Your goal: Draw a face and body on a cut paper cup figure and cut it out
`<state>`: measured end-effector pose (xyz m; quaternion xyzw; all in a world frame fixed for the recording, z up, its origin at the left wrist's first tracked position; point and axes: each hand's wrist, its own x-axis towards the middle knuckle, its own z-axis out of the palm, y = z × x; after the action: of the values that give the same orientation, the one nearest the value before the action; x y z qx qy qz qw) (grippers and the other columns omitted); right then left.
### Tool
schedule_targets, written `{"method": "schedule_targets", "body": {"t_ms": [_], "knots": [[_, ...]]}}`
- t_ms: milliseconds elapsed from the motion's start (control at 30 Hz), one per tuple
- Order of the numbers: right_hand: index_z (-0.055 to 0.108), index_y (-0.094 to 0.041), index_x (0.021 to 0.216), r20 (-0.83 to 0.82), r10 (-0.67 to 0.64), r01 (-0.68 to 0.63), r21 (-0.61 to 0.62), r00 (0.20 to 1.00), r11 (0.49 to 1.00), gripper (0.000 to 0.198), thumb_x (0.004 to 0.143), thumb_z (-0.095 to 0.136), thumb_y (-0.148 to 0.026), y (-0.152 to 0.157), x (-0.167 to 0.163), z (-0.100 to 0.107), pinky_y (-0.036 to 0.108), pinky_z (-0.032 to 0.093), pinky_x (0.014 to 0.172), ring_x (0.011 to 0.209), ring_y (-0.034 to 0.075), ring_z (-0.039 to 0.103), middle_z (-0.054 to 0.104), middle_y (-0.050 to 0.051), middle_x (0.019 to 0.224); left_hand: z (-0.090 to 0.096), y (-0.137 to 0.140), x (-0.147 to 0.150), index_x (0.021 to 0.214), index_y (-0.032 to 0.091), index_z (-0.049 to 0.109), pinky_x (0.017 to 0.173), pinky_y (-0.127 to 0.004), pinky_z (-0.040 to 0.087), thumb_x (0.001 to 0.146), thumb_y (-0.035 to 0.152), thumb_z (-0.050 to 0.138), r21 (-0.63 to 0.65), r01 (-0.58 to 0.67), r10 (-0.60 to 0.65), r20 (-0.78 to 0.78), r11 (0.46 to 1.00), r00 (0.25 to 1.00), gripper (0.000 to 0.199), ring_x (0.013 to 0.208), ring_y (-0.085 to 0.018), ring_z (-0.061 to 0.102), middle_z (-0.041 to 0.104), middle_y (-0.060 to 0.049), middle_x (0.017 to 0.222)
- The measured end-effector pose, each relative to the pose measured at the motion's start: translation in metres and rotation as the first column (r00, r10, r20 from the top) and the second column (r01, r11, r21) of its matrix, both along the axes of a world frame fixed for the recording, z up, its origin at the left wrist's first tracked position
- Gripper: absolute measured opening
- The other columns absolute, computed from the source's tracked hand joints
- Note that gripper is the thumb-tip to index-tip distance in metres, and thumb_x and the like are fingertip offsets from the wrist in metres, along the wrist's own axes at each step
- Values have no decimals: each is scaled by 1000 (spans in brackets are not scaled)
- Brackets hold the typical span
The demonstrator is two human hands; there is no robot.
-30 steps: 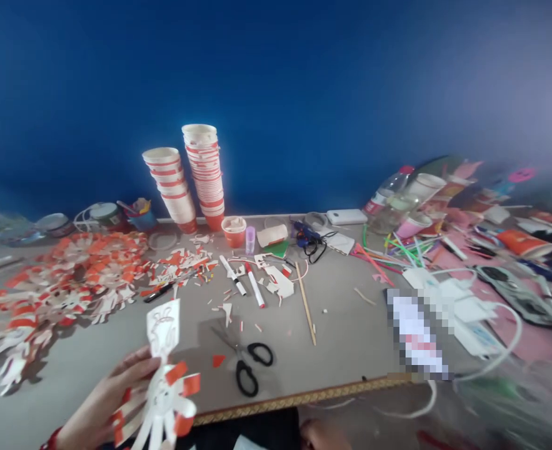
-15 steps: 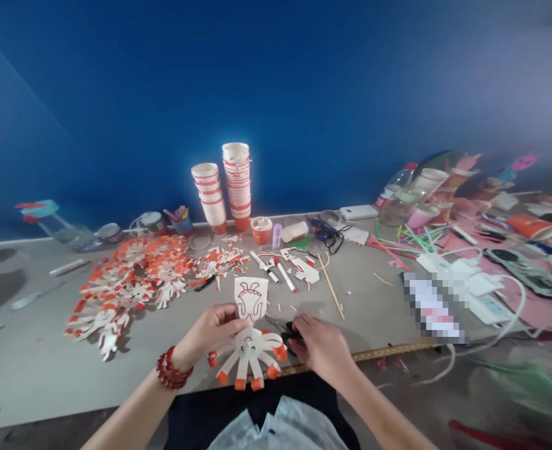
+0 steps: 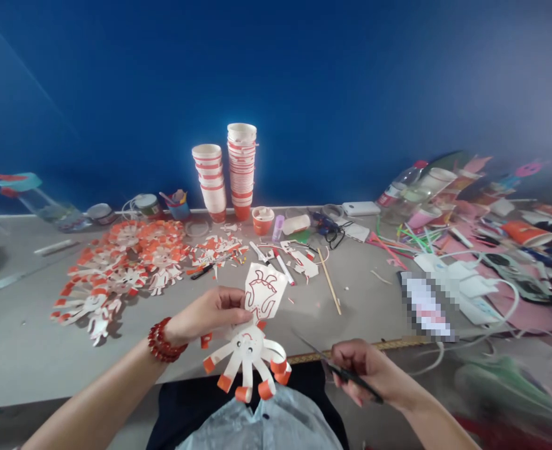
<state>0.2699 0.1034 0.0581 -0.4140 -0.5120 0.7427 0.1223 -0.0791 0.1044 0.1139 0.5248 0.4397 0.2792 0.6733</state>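
Observation:
Between the thumb and fingers of my left hand (image 3: 229, 309) is a paper octopus (image 3: 250, 351), cut from a cup, with a smiling face and curled legs tipped in orange. Joined above it, or held along with it, is a white paper piece (image 3: 265, 289) with a dark red drawing on it; my fingers hide where the two meet. My right hand (image 3: 362, 372) grips scissors (image 3: 346, 373) with black handles. Their blades point up and left, apart from the paper.
Many orange and white paper octopuses (image 3: 132, 256) lie in a heap on the left. Two cup stacks (image 3: 242, 175) stand by the wall. Paper scraps (image 3: 219, 250), markers (image 3: 284, 270) and a wooden stick (image 3: 329, 281) are in the middle. A phone (image 3: 426, 306) and power strip (image 3: 477, 303) lie on the right.
My right hand has pulled the scissors away from the paper, down and to the right. My left hand has tilted the octopus and the drawn piece to the right.

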Motion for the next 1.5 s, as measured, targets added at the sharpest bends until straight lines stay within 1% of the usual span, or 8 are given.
{"method": "schedule_targets", "body": {"t_ms": [133, 300, 433, 633, 867, 1233, 1333, 1500], "knots": [[57, -14, 60, -38, 138, -140, -86, 990, 986, 59, 42, 93, -57, 3, 1, 6, 16, 35, 38, 38, 6, 49, 62, 0, 55, 5, 6, 9, 84, 14, 70, 56, -22, 37, 80, 44, 72, -31, 121, -120, 13, 992, 993, 30, 58, -10, 50, 62, 0, 70], [60, -12, 65, -61, 188, -193, -94, 980, 977, 63, 43, 92, -62, 12, -2, 11, 15, 36, 37, 39, 7, 52, 64, 1, 56, 1, 6, 16, 82, 14, 69, 53, -21, 36, 79, 45, 74, -52, 144, -145, -10, 988, 989, 31, 55, -9, 48, 60, 1, 66], [60, -13, 61, -5, 194, -194, -99, 981, 976, 60, 41, 93, -58, 15, -4, 17, 15, 39, 36, 39, 6, 51, 65, 0, 58, -3, 4, 16, 78, 14, 68, 52, -21, 35, 77, 46, 75, -73, 168, -170, -18, 983, 985, 33, 55, -9, 47, 57, 2, 64], [52, -15, 55, 99, 272, -270, -36, 957, 962, 50, 54, 91, -47, 20, -4, 26, 13, 30, 35, 36, 5, 48, 57, -4, 46, 2, 6, 21, 71, 14, 65, 48, -20, 28, 78, 44, 74, -59, 244, -245, -9, 968, 970, 33, 51, -7, 37, 49, 4, 58], [53, -16, 55, 155, 302, -306, 2, 941, 952, 41, 60, 87, -39, 24, -2, 32, 13, 33, 36, 38, 5, 49, 59, -5, 48, 7, 12, 30, 66, 14, 62, 45, -21, 25, 76, 45, 74, -57, 298, -300, -28, 953, 954, 35, 50, -7, 34, 43, 5, 55], [61, -15, 56, 206, 298, -298, -32, 932, 954, 18, 59, 77, -22, 27, -2, 40, 15, 34, 38, 38, 6, 48, 67, -2, 53, -1, 17, 31, 74, 14, 69, 46, -20, 27, 77, 44, 75, -79, 354, -355, -4, 932, 935, 31, 50, -7, 36, 51, 4, 57], [60, -15, 57, 225, 321, -327, -12, 920, 945, 22, 61, 79, -26, 29, 0, 38, 15, 31, 38, 38, 6, 46, 64, -3, 51, 1, 19, 33, 69, 15, 67, 44, -20, 26, 75, 44, 76, -90, 374, -375, 2, 923, 927, 31, 49, -7, 35, 49, 5, 55], [52, -17, 55, 285, 329, -358, 56, 900, 932, 44, 56, 88, -43, 35, 4, 35, 18, 27, 40, 41, 6, 41, 50, -7, 43, 3, 23, 37, 67, 15, 65, 43, -20, 27, 73, 45, 77, -106, 385, -386, 18, 917, 922, 33, 47, -7, 37, 51, 5, 54]]}}
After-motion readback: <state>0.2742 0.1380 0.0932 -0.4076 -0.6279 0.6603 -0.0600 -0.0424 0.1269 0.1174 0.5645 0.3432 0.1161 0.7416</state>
